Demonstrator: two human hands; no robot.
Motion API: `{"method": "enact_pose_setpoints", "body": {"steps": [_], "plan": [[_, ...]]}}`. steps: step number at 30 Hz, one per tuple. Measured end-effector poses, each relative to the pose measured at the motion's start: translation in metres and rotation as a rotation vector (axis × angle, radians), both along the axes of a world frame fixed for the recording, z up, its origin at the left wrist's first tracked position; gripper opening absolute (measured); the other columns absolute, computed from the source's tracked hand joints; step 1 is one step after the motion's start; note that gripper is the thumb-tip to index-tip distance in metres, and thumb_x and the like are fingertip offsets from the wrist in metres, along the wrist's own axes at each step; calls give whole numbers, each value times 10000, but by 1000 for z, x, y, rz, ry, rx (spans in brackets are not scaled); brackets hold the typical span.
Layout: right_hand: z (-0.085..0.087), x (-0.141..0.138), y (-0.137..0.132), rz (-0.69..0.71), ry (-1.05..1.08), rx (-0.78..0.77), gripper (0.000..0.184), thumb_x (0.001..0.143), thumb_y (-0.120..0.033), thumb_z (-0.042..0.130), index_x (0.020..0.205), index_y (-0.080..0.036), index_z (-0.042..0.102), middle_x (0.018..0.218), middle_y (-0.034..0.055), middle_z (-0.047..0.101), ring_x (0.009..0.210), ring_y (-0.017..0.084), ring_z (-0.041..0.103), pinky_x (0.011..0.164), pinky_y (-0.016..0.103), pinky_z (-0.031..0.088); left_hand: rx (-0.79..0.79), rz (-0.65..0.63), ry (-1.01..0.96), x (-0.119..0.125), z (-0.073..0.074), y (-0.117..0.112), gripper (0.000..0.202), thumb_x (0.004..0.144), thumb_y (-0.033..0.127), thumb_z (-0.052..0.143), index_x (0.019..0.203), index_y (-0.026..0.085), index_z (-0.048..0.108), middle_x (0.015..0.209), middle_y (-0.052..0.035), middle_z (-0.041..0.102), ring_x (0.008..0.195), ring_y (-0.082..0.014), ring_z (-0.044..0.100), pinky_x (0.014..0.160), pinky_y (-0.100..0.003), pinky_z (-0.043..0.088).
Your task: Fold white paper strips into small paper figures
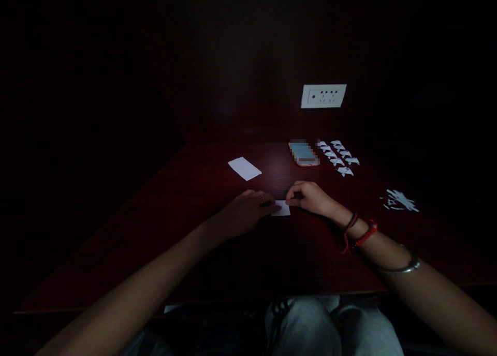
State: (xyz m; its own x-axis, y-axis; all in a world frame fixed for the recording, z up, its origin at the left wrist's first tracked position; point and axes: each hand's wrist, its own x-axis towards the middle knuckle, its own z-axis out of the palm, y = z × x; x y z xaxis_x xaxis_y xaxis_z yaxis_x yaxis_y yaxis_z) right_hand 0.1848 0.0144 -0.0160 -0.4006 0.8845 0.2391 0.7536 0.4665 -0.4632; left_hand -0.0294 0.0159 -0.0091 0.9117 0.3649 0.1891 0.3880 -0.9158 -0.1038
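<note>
Head view shows a dark red surface (pixel 174 216) with a bit of shine and fine wood lines near the middle of the frame. A wall (pixel 233 97) of the same dark red stands behind it. A white socket (pixel 323 96) sits on the wall in the upper right. The left and right sides of the room are almost black. Knees (pixel 306 327) in pale pants show at the bottom.

The small paper (pixel 282 209) is near the middle of the frame, between both hands. It is white, flat and has straight edges. The left hand (pixel 251 210) has bent fingers, and its thumb lies over the left part of the paper. The right hand (pixel 309 196) is curled, with its thumb and finger tips close together at the right edge; I cannot tell if they pinch it.

A bigger white sheet (pixel 244 168) lies above the left hand. A phone (pixel 305 154) with a blocky, blurred screen lies to its right, then two rows of little folded papers (pixel 336 161). Thin white strips (pixel 402 200) make a messy pile farther right.
</note>
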Motion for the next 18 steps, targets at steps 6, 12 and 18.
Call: {"method": "enact_pose_setpoints", "body": {"steps": [6, 12, 18], "plan": [[2, -1, -3, -12, -34, -69, 107, 670, -247, 578, 639, -149, 607, 672, 12, 581, 604, 98, 505, 571, 204, 355, 9, 3, 1, -2, -5, 0, 381, 808, 110, 399, 1168, 230, 420, 1134, -43, 487, 1016, -168, 453, 860, -326, 338], [1, 0, -4, 43, -25, -109, 113, 685, -241, 555, 637, -152, 604, 649, 8, 580, 595, 97, 499, 557, 203, 345, 29, 30, -2, -2, -9, 2, 349, 829, 167, 397, 1164, 263, 429, 1220, -45, 403, 1111, -204, 368, 874, -360, 310], [1, 1, -5, 56, -20, -120, 115, 695, -246, 547, 648, -152, 593, 654, 3, 575, 590, 89, 488, 553, 199, 342, -11, 43, 26, 0, -8, -3, 422, 807, 101, 386, 1208, 231, 370, 1205, -39, 440, 1054, -179, 427, 880, -346, 309]]}}
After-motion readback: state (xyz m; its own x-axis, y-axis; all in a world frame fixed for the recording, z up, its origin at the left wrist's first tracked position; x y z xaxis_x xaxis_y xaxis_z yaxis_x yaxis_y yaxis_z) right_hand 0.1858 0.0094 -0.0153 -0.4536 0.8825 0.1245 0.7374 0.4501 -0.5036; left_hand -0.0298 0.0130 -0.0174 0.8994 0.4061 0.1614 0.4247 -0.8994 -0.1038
